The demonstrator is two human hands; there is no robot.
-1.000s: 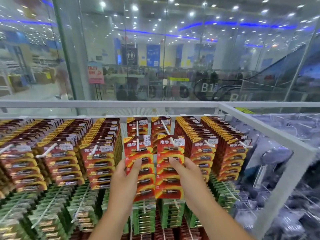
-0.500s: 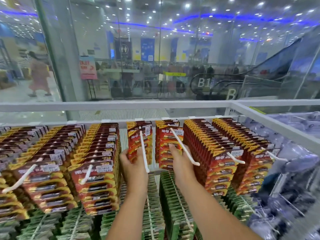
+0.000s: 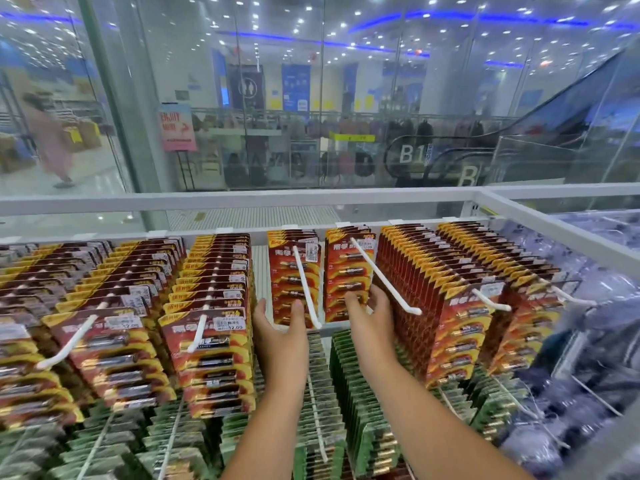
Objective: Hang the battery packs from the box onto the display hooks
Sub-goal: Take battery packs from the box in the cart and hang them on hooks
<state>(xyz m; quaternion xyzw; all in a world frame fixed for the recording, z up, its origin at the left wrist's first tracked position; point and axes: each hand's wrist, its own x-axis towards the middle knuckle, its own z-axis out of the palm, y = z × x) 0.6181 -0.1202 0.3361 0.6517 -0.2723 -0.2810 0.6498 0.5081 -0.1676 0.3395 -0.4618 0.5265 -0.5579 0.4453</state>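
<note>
Two short stacks of red-and-yellow battery packs hang at the back of two long white hooks. The left stack (image 3: pixel 292 271) is on the left hook (image 3: pixel 306 289), the right stack (image 3: pixel 346 271) on the right hook (image 3: pixel 384 282). My left hand (image 3: pixel 280 337) is just below the left stack's lower edge with straight fingers, holding nothing. My right hand (image 3: pixel 372 320) touches the lower part of the right stack with straight fingers. No box is in view.
Full hooks of the same red packs (image 3: pixel 446 306) crowd both sides. Rows of green packs (image 3: pixel 322 393) hang below my arms. A white frame rail (image 3: pixel 242 202) runs behind, with a glass wall beyond. Plastic-wrapped goods (image 3: pixel 588 341) fill the right.
Both hands pushed the two stacks along the hooks to the back of the rack. The fingers have loosened and the front lengths of both hooks now stand bare.
</note>
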